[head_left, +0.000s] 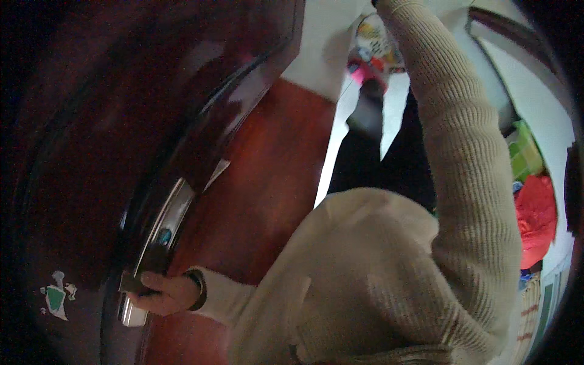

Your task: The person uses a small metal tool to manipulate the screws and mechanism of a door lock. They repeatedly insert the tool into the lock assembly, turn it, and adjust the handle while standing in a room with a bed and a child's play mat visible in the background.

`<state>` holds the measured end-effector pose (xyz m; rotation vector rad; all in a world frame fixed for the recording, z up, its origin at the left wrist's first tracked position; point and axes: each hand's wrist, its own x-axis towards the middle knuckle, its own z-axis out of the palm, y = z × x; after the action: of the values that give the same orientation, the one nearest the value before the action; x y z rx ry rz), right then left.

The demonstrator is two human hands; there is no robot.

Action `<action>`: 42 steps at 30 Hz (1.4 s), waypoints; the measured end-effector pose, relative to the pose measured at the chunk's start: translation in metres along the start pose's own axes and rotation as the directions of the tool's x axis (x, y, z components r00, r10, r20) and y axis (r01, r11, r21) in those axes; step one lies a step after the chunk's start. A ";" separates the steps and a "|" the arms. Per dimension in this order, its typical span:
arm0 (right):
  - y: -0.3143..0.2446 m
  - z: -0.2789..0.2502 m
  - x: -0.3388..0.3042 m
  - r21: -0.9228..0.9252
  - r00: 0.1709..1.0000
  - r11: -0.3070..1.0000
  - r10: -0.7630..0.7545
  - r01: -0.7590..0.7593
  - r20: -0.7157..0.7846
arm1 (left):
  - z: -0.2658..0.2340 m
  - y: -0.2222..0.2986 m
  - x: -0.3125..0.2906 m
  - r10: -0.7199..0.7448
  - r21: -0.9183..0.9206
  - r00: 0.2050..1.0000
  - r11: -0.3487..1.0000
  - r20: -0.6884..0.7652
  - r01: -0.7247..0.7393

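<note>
Left hand (163, 293) is on the door handle (131, 283), low left in the head view: thumb along the top, fingers curled under, so the grip is closed on the lever. Handle juts from a long shiny metal plate (176, 210), set upright-slanted along the dark door (97, 152); a small bluish round spot shows on the plate beyond the hand. Dark band (198, 290) around the left wrist, just at the end of the beige sleeve. Right arm, in a ribbed beige sleeve (465, 134), stretches forward and leaves the top edge; the right hand is out of frame, so can't tell its grip or what it touches. Torn green-and-white sticker (55, 300) on the door, to the left of the plate. Red-brown panel (261, 176) runs along the other side of the plate, with a pale scrap (216, 175) at its door-side border. Person's dark trousers (389, 161) show past the sweater front, pale floor (394, 109) beside and between the legs. Ahead of them, near the right sleeve, a pink thing (364, 73) and a patterned item (372, 39), both blurred. Far right: green bag (525, 151) just above a red bag (535, 213).
</note>
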<state>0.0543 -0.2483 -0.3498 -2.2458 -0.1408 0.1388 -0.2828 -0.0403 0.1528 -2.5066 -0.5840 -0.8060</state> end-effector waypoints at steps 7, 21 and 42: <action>-0.004 -0.156 0.126 0.372 0.971 0.924 0.162 -0.087 -0.175 | 0.000 0.013 -0.003 -0.179 -0.013 0.979 0.983 0.100 0.181; -0.110 -0.216 0.014 0.483 0.882 0.849 -0.042 -0.216 0.468 | -0.034 0.023 -0.004 -0.109 0.031 0.943 0.994 0.313 0.104; -0.439 -0.373 -0.148 0.497 -0.155 -0.019 -0.960 0.868 0.233 | -0.109 0.146 -0.029 -0.511 -0.408 0.859 0.785 -0.002 0.466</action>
<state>-0.0599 -0.2819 0.2332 -1.2495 -2.0131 -0.0444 -0.2771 -0.2239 0.1744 -2.6658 -1.1685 -1.3702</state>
